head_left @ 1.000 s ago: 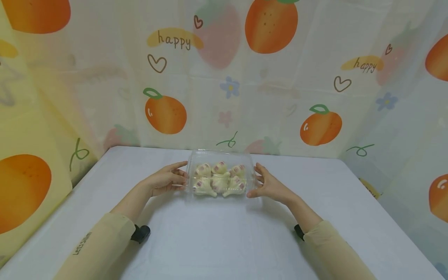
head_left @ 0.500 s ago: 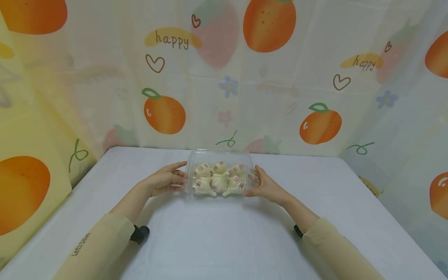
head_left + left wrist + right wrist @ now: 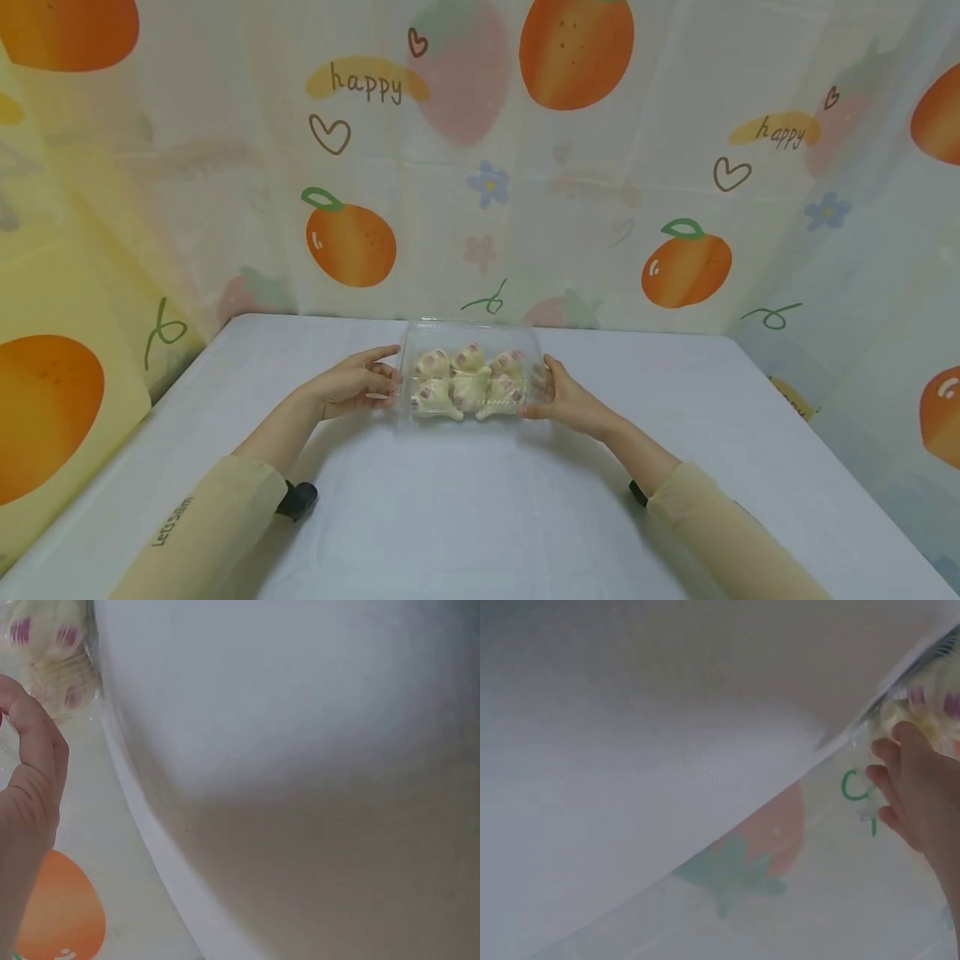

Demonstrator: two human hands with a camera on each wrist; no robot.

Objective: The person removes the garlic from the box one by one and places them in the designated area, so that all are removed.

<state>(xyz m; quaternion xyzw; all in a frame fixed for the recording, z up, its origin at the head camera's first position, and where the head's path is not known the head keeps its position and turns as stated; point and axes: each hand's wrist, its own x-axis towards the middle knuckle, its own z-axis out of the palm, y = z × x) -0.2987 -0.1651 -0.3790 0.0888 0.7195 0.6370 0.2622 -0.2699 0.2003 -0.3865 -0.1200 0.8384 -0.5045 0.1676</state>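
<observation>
At the far middle of the white table (image 3: 480,517), a clear plastic box (image 3: 480,333) is between my two hands, cream-coloured pieces (image 3: 471,388) with purplish patches showing through it in a near row and a far row. My left hand (image 3: 352,390) holds its left end, the index finger reaching toward the far corner and the other fingers bent against the side. My right hand (image 3: 573,400) grips the right end, thumb at the near corner. I cannot tell whether the base touches the table. Beyond the far edge hangs a cloth (image 3: 570,250) printed with oranges.
</observation>
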